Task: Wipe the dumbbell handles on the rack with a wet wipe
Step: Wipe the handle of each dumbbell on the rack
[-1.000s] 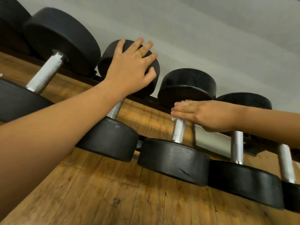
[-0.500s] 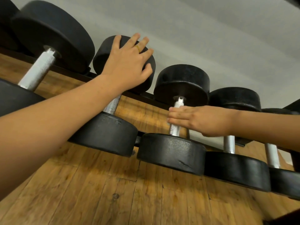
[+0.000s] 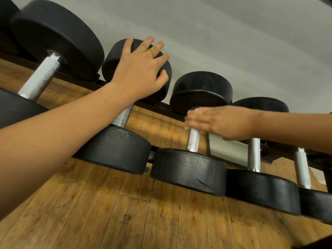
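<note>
Left hand (image 3: pixel 140 72) rests with fingers straight and spread on the far head of the second dumbbell (image 3: pixel 116 148); right hand (image 3: pixel 221 121), blurred, curls a white wet wipe (image 3: pixel 187 127) round the third dumbbell handle (image 3: pixel 193 141), near the far rail of the rack (image 3: pixel 162 105).

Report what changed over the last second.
The right hand, gripping the third dumbbell's handle, slid down it toward the near end, then back up to the top. The left hand stayed resting on the second dumbbell's far head. The dumbbells did not shift on the rack.
</note>
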The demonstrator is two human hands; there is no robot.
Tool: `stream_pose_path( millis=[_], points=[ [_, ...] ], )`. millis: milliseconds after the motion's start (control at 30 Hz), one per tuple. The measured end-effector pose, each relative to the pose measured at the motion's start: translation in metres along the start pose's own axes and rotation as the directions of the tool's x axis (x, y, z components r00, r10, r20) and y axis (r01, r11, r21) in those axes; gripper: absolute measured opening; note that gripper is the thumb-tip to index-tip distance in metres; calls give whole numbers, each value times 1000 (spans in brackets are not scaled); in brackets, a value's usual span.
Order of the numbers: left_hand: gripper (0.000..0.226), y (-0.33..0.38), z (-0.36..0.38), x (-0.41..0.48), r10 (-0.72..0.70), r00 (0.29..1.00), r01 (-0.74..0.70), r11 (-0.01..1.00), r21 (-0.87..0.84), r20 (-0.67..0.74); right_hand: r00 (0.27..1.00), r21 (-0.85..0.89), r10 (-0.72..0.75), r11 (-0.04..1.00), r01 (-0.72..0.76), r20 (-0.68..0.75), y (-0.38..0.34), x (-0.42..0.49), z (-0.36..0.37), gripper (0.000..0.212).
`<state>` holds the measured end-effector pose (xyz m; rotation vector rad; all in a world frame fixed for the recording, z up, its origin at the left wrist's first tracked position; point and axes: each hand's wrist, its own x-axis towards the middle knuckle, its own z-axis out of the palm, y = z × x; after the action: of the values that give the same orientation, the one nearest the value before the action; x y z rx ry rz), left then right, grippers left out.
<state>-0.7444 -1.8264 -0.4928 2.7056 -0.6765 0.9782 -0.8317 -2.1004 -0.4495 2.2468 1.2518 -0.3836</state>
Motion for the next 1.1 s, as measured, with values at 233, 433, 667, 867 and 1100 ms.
stream_pose_path(
  millis=[233,433,667,867,1100],
  points=[
    [53,0,0,-1,-8,1000,8,1000,-15,-3,996,66,20,998,-15,-82,-39,-3,27,72],
    [53,0,2,0,-15,1000,15,1000,-22,-8,961,161,204,971,-175,-187,-10,-1,21,85],
    [53,0,0,-1,-11,1000,11,1000,-10,-3,921,336,241,932,-132,-307,-33,0,46,68],
    [54,-1,-2,-1,-3,1000,3,1000,-29,-5,881,362,339,907,-213,-329,-10,8,39,60],
    [51,-1,-2,-1,-4,1000,4,999,-33,-6,965,290,-39,950,116,-260,-44,12,34,40]
  ],
)
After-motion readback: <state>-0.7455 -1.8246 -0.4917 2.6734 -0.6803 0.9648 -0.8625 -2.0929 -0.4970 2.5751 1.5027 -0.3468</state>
